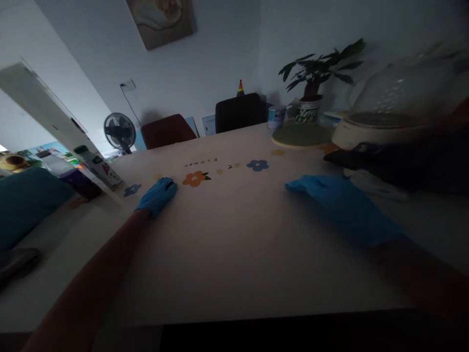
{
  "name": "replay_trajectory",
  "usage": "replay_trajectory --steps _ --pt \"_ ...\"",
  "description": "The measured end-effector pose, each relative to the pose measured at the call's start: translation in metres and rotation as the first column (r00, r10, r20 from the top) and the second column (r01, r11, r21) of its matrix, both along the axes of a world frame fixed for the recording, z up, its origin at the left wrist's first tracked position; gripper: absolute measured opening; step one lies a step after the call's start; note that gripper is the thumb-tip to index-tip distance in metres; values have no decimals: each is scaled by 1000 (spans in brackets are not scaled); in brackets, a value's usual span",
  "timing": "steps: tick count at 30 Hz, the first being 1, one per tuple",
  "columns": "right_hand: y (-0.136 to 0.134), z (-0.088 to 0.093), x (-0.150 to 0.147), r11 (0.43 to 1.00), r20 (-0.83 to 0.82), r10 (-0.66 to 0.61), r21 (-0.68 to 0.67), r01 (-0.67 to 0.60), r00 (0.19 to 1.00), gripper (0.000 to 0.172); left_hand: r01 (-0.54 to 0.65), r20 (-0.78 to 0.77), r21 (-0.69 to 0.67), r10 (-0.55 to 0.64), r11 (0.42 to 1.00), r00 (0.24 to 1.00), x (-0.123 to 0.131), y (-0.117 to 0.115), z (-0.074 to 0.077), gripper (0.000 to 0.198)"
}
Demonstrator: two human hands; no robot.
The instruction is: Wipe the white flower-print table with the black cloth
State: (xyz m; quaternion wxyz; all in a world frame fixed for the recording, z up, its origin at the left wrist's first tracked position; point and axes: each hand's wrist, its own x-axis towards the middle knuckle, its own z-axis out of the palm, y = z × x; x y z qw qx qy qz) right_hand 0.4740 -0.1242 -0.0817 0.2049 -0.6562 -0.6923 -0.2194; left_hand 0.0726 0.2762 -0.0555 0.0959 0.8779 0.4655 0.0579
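Both my hands wear blue gloves and rest on a pale tablecloth (227, 234) printed with flowers. My left hand (157, 194) lies palm down near the cloth's left edge, fingers loosely curled, next to an orange flower print (195, 178); it holds nothing. My right hand (337, 200) lies flat on the cloth further right, fingers stretched forward, empty. A white crumpled cloth or paper (373, 183) lies just beyond it.
At the far right stand an electric cooker with a clear domed lid (388, 112), a round mat (302, 135), a potted plant (311, 93) and a cup (276, 116). A bottle (98, 166) lies at the left edge. Two chairs (240, 112) and a fan (119, 131) are behind.
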Motion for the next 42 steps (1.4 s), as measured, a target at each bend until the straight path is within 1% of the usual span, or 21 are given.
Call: replay_trajectory --steps 5,10,12,16,19,21,26,29,32,34,38,42 --pt "1 -6 2 1000 21 0 -25 0 1000 51 3 -2 16 -3 1000 1000 6 16 -4 38" --pt "4 -14 7 1000 18 -18 18 18 1000 52 -7 -15 37 8 999 1000 13 29 -7 42" --pt "4 -13 7 1000 16 -20 -8 21 1000 53 -10 -22 44 11 999 1000 15 31 -6 42" --pt "1 -4 3 997 -2 -32 -64 32 999 54 -25 -38 50 27 998 999 18 33 -4 44" --pt "1 -2 3 999 5 -14 -42 14 1000 55 -34 -43 55 37 998 998 19 32 -4 46" --pt "2 -7 6 999 6 0 -37 1 1000 55 -36 -46 61 39 997 998 20 32 -4 46" --pt "8 -32 21 1000 -43 -14 23 15 999 55 -52 -43 69 55 996 998 19 31 -4 44" --pt "10 -38 25 1000 -56 -12 23 13 998 55 -52 -33 67 54 996 998 17 30 -4 43" --pt "10 -35 23 999 -51 9 33 -7 999 54 -39 -21 65 41 997 999 14 29 -6 42" --pt "9 -31 20 1000 -44 2 17 -2 999 53 -29 -15 62 30 998 999 12 27 -8 40" --pt "8 -26 16 1000 -23 10 28 -10 1000 54 -10 -7 51 10 999 1000 7 20 -11 37" --pt "8 -21 12 999 -26 -25 -27 24 999 54 15 -1 34 -15 999 1000 2 9 -11 34"
